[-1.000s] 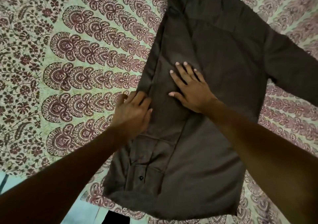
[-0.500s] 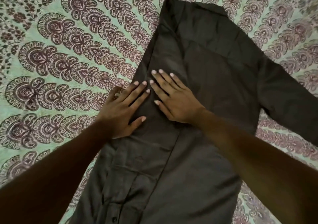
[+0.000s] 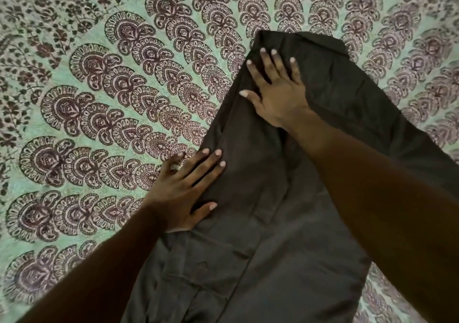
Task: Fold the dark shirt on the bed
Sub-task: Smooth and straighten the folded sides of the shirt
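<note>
A lengthwise fold is pressed flat into the dark brown woven shirt [image 3: 248, 223] on the green-and-maroon patterned bed [image 3: 99, 99].
The left hand [image 3: 181, 193] lies straight-fingered on the shirt's folded left edge, and the right hand [image 3: 280, 94] lies flat near its collar end. Neither grips anything; they are likely smoothing the crease. The right forearm [image 3: 372, 198] hides the shirt's far side, and its hem is cut off.

Person's arms: left forearm [image 3: 99, 268] and right forearm [image 3: 372, 198] bare up to frame edge. On left hand [image 3: 181, 191], chunky ring [image 3: 175, 167] near base of outer finger: pale metal, reddish patch, detail blurred. Same on right hand [image 3: 278, 94] as on left: nails [image 3: 218, 152] pale pink, short, rounded tips
</note>
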`<action>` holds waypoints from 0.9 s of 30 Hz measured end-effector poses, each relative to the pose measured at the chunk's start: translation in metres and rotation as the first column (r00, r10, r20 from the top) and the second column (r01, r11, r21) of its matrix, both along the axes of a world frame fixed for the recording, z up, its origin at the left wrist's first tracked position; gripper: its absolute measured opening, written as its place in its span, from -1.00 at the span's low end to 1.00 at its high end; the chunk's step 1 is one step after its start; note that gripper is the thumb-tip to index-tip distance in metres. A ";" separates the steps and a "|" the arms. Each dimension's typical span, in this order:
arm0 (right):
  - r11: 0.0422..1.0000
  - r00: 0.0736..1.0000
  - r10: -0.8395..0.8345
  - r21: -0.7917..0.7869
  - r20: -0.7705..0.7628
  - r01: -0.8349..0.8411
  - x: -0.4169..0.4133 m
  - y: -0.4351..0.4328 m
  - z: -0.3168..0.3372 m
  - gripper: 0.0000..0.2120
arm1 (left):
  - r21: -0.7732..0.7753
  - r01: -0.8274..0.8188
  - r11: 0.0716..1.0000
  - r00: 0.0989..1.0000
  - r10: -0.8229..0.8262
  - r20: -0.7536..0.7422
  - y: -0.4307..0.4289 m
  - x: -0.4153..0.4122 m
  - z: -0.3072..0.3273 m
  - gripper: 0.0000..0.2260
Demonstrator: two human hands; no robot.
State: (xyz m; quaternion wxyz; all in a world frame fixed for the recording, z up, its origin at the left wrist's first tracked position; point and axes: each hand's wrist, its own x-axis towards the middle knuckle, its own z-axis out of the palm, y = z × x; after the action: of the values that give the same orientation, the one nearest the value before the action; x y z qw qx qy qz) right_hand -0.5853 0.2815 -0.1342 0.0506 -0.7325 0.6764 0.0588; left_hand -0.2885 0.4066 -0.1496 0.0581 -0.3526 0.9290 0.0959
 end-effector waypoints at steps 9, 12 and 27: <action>0.989 0.992 -0.129 0.076 -0.006 0.129 -0.013 -0.034 -0.006 -0.08 | 0.004 -0.002 1.000 1.000 0.002 -0.010 0.000 0.001 -0.003 -0.24; 0.982 0.984 -0.181 0.060 0.000 0.180 -0.012 -0.044 0.000 -0.06 | 0.004 -0.002 1.000 1.000 0.002 -0.023 -0.001 0.001 -0.003 -0.23; 0.998 0.996 -0.061 0.036 0.065 0.059 0.049 0.214 -0.024 -0.25 | -0.024 0.008 1.000 0.999 -0.009 -0.048 0.002 0.005 -0.007 -0.24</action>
State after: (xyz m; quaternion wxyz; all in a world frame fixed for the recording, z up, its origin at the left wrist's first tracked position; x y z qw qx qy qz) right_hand -0.5362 0.4953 -0.1579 0.0871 -0.7125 0.6948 0.0448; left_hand -0.2837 0.4089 -0.1563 0.0317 -0.3467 0.9328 0.0932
